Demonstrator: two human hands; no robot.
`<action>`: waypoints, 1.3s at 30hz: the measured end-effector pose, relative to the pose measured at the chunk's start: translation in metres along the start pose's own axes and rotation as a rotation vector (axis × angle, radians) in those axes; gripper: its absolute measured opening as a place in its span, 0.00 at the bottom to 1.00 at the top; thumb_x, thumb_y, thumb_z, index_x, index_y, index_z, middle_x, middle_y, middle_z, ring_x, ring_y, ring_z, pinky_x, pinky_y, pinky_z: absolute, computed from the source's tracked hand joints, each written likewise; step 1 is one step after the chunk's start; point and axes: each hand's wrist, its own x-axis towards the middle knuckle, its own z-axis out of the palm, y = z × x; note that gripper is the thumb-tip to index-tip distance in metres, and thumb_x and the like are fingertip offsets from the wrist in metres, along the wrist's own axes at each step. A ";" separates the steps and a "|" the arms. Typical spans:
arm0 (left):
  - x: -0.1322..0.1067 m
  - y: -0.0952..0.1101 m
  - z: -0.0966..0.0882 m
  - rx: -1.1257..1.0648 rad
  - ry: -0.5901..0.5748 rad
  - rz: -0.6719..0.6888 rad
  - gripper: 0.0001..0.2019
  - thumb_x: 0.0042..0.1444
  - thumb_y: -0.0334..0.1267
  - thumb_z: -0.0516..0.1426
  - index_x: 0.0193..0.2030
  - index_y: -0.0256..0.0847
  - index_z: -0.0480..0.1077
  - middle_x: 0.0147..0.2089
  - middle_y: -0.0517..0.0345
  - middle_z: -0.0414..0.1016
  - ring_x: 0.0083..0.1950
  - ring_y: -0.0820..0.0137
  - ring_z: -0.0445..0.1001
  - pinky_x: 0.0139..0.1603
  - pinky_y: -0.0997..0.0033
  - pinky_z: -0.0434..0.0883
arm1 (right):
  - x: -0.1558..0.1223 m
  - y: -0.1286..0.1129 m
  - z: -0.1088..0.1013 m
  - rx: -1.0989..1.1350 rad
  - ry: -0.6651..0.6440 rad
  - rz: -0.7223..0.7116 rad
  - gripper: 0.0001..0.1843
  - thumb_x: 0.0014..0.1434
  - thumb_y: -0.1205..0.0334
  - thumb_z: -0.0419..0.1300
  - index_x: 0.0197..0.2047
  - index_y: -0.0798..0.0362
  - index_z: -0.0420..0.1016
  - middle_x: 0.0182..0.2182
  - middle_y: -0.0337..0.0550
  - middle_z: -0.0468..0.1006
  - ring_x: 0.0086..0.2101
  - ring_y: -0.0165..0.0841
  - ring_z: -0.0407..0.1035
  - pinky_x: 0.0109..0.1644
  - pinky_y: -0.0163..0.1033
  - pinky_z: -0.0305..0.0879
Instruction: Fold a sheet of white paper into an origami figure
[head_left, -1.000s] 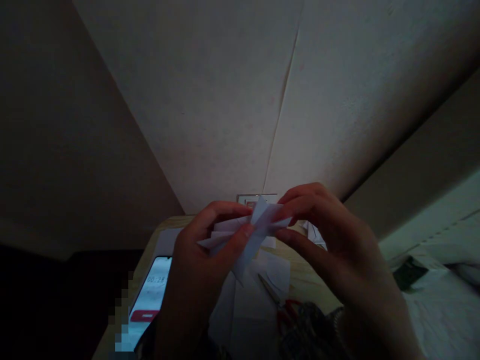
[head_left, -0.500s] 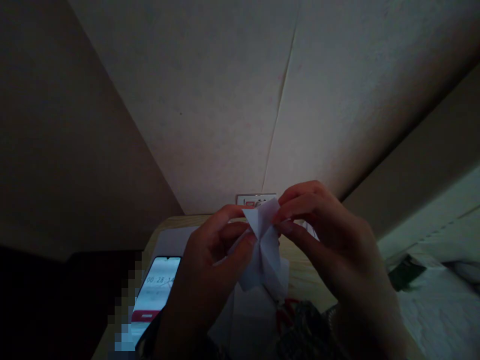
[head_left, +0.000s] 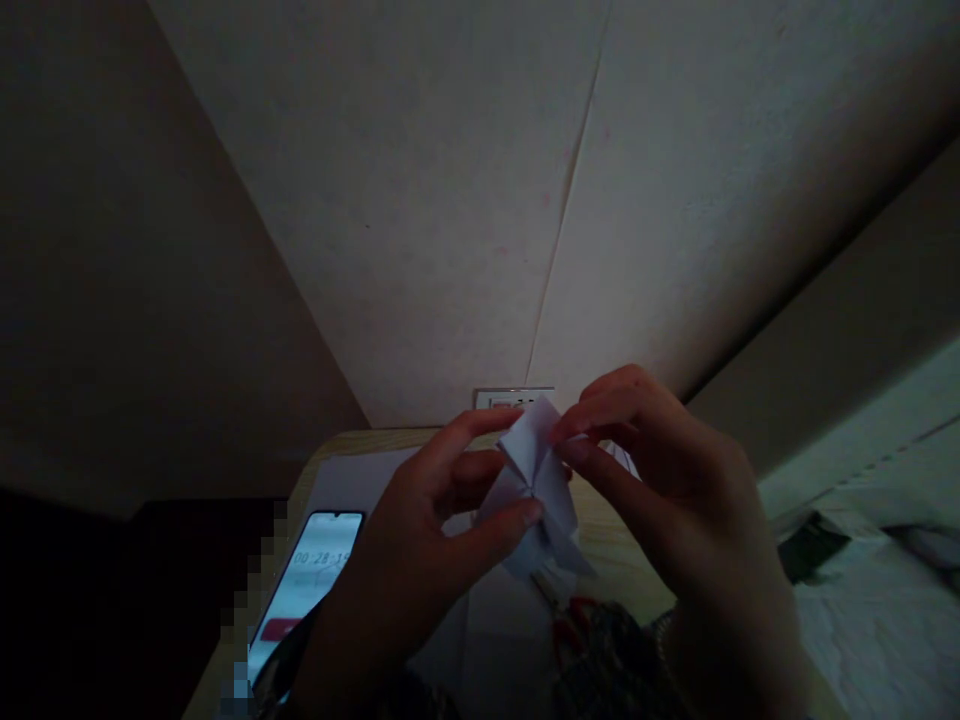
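Observation:
Both hands hold a small folded piece of white paper [head_left: 538,478] above a light wooden table [head_left: 607,560]. My left hand [head_left: 420,560] pinches its lower left part between thumb and fingers. My right hand [head_left: 660,480] pinches its upper right edge with fingertips. The paper shows several creases meeting at a centre. The room is dim.
A lit phone [head_left: 304,585] lies on the table at the lower left, beside white paper sheets [head_left: 360,480]. Red-handled scissors [head_left: 570,620] lie below the hands. A wall socket [head_left: 502,398] sits behind the table. A bed with white bedding [head_left: 877,600] is at the right.
The folded paper has been turned and reshaped between the fingers, from a wide flat form to a more compact creased one. My left thumb moved lower on it.

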 end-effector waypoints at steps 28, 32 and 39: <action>0.006 -0.003 -0.010 -0.016 -0.138 -0.128 0.19 0.51 0.37 0.67 0.51 0.44 0.77 0.33 0.60 0.83 0.30 0.72 0.78 0.29 0.79 0.72 | -0.004 -0.004 0.000 -0.006 -0.076 -0.034 0.08 0.63 0.68 0.61 0.34 0.46 0.78 0.30 0.37 0.71 0.31 0.30 0.68 0.33 0.37 0.64; 0.010 -0.007 -0.012 -0.069 -0.181 -0.157 0.19 0.50 0.37 0.68 0.50 0.43 0.78 0.30 0.60 0.82 0.30 0.70 0.79 0.30 0.78 0.73 | -0.005 -0.005 0.000 -0.028 -0.111 -0.023 0.08 0.63 0.67 0.61 0.33 0.48 0.77 0.28 0.35 0.71 0.30 0.29 0.67 0.34 0.36 0.63; 0.008 -0.002 -0.008 -0.181 -0.124 -0.165 0.14 0.45 0.30 0.70 0.40 0.43 0.81 0.26 0.63 0.83 0.27 0.74 0.79 0.31 0.82 0.73 | -0.007 -0.005 0.000 -0.036 -0.099 0.042 0.06 0.63 0.67 0.61 0.33 0.48 0.75 0.27 0.33 0.74 0.29 0.29 0.68 0.33 0.36 0.63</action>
